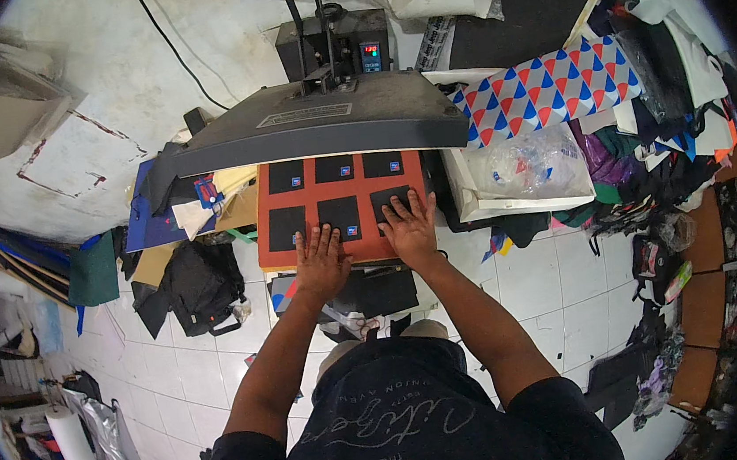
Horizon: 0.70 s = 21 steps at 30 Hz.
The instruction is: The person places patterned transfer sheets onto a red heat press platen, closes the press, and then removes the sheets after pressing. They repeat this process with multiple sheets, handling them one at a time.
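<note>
An orange-red pad point(268, 200) lies on the lower plate of a heat press, with several black fabric squares point(333, 169) laid on it in two rows; some carry a small blue label. My left hand point(320, 261) lies flat at the pad's front edge, fingertips on the front-middle square point(342, 215). Spread flat, my right hand point(410, 224) covers the front-right square point(388, 200). The press's dark upper plate point(323, 123) is swung up and back over the rear row.
A control box with a lit display point(369, 52) stands behind the press. A fabric with red, blue and white triangles point(550, 84) and a clear plastic bag point(526, 166) lie to the right. A black bag point(200, 282) sits on the white tiled floor at left.
</note>
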Each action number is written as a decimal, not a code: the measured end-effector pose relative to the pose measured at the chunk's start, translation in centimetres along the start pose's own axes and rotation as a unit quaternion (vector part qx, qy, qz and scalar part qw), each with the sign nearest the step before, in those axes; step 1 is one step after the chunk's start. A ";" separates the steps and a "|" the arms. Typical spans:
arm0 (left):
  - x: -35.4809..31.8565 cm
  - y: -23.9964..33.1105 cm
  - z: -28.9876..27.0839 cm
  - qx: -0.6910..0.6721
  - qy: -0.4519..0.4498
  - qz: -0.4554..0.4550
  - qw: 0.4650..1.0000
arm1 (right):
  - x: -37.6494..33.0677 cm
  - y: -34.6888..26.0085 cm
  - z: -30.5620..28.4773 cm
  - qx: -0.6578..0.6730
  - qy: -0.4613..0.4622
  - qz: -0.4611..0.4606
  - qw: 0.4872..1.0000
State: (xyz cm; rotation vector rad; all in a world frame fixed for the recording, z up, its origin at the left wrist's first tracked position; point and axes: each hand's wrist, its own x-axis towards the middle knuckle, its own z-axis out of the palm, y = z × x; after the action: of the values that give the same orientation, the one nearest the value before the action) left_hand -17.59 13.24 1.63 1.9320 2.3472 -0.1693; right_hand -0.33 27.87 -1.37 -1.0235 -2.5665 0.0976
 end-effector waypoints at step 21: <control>-1.4 -2.6 -0.9 -0.109 0.107 0.095 0.984 | 1.3 -1.5 -2.3 0.013 0.007 0.122 0.992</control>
State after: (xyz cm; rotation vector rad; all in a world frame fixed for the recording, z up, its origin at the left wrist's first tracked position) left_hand -19.88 11.51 2.74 2.1378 2.1702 0.3122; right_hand -1.32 27.53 1.48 -1.3179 -2.4102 0.1879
